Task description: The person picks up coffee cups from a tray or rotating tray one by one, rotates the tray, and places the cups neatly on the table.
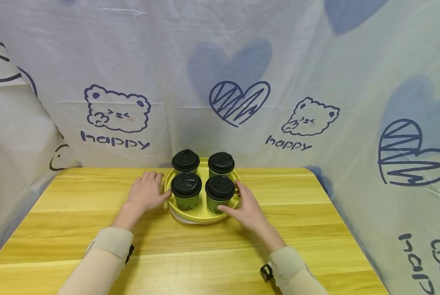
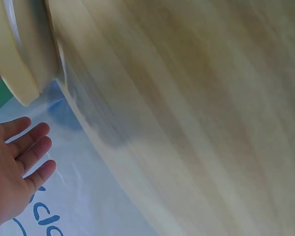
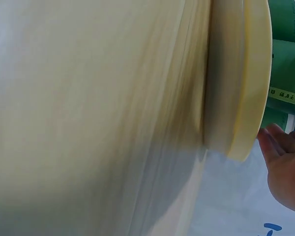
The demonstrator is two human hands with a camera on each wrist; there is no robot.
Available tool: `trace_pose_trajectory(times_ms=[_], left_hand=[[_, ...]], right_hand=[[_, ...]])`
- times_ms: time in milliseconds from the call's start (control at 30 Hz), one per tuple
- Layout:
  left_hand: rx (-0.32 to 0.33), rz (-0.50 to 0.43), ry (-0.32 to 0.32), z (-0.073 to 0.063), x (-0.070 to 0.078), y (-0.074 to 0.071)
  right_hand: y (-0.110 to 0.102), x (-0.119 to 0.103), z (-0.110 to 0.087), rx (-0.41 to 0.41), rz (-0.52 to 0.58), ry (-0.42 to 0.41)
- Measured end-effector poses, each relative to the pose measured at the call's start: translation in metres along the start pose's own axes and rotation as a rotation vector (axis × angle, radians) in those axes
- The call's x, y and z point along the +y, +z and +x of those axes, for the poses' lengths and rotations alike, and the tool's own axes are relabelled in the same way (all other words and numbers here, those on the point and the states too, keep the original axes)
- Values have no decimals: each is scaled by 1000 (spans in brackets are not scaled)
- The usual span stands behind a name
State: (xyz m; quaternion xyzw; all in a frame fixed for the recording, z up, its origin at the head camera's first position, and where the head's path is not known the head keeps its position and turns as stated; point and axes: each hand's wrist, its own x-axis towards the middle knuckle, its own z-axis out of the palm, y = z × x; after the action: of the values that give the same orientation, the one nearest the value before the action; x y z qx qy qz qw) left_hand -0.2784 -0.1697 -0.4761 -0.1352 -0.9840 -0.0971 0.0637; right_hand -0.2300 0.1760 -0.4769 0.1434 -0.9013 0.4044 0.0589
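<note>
Several paper cups with black lids and green sides, among them the front left cup (image 1: 186, 200) and the front right cup (image 1: 217, 203), stand upright on a round yellow tray (image 1: 202, 219). My left hand (image 1: 146, 192) is at the tray's left rim, fingers spread and holding nothing; its thumb tip reaches the rim beside the front left cup. Curved around the front right cup is my right hand (image 1: 249, 209), thumb at the cup's front and fingers behind its right side. In the right wrist view its fingers (image 3: 280, 142) are close to the tray's edge.
A pale base shows under the tray. The tray stands near the back edge of a wood-grain table (image 1: 205, 262). Behind and beside the table hangs a white cloth (image 1: 175, 82) printed with bears and hearts.
</note>
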Motion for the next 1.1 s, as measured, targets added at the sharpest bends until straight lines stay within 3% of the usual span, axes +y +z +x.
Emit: trace_pose_trajectory(times_ms=[233,433,1100], left_hand=[[-35,25,21,-1,3,5],[-47,18,40,0,4,8],[26,12,89,5,3,17]], right_hand=[[7,-2,4,-11,22,-15],[12,-2,4,-26,21,24],[19,-8,5,39,182,63]])
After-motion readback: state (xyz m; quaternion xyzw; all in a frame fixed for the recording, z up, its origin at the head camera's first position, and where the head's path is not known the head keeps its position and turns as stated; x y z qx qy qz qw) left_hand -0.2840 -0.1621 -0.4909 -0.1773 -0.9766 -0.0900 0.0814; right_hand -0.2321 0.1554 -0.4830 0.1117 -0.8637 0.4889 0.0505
